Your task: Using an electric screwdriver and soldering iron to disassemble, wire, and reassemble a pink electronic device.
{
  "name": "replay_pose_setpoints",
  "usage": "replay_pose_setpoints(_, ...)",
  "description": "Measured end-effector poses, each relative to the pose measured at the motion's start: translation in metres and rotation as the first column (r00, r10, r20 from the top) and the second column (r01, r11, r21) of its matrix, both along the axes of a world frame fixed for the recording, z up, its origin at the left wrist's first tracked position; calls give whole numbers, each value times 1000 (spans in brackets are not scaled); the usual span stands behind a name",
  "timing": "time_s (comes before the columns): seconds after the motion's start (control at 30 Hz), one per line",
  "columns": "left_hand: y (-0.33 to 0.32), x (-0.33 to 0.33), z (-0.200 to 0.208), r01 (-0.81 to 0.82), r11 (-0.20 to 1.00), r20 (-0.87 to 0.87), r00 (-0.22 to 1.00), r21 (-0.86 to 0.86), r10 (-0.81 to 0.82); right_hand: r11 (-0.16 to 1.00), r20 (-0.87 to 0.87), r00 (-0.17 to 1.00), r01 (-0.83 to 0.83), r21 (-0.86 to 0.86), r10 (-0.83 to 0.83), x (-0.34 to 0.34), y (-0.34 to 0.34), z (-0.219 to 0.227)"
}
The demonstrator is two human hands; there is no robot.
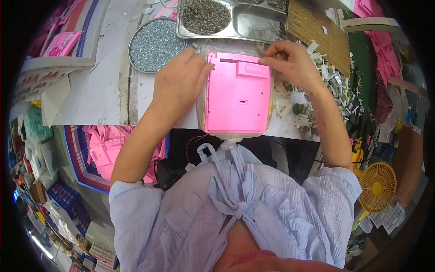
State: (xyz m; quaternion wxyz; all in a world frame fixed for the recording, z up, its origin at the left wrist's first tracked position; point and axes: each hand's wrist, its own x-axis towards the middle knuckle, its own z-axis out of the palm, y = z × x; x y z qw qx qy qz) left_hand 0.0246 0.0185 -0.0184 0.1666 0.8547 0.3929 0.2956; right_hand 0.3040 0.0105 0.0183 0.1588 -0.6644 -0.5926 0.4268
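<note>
Casing (pixel 226 102), flat and pink, lies between the two hands I watch from afar, a slot and a raised block near its far edge. At its upper left edge I have the left hand (pixel 181 79), thumb and fingers drawn close together; I cannot tell whether they pinch the edge or only press it. At the upper right corner I see the right hand (pixel 297 65), its thumb touching the casing and its forefinger arched with a narrow gap; whether it holds some small piece, I cannot tell. Clear plastic wrapping (pixel 235 136) shows beneath the casing, between both grips.

Just beyond the left grip I find a round tray (pixel 130 52) of small silvery pieces. Past the casing stands a metal tray (pixel 254 19), small dark parts heaped in one compartment. Right of the right grip, small white parts (pixel 335 81) are scattered, with a brown board (pixel 317 34) beyond them.

Farther out, below and left of the left grip, I see a basket (pixel 78 158) of pink plastic pieces (pixel 106 145). Well below and right of the right grip is a yellow fan (pixel 377 187).
</note>
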Motion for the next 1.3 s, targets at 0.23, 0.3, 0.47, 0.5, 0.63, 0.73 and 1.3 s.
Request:
replay_pose_setpoints(0.23, 4, 12, 7, 107, 971, -329, 944, 216, -31, 815, 230, 959, -263, 516, 164, -1, 30, 5)
replay_pose_setpoints(0.3, 5, 13, 5, 144, 947, -444, 896, 286, -2, 763, 302, 938, -319, 562, 169, -22, 41, 17)
replay_pose_setpoints(0.47, 3, 4, 12, 137, 977, -349, 934, 162, -73, 625, 428, 839, -538, 566, 336, -87, 84, 28)
replay_pose_setpoints(0.5, 6, -7, 12, 145, 975, -292, 952, 167, -91, 553, 421, 811, -585, 593, 406, -103, 95, 14)
replay_pose_setpoints(0.63, 47, -63, 10, -310, 934, -346, 869, 175, 354, 307, 711, 551, -834, 458, 437, -155, 123, -22)
replay_pose_setpoints(0.73, 51, -77, -9, -278, 941, -361, 872, 191, 331, 291, 769, 490, -870, 399, 411, -173, 133, -43)
replay_pose_setpoints(1.3, 4, -28, 14, -153, 953, 168, 965, -262, 201, 550, 124, 952, -265, 792, 280, -117, 77, 5)
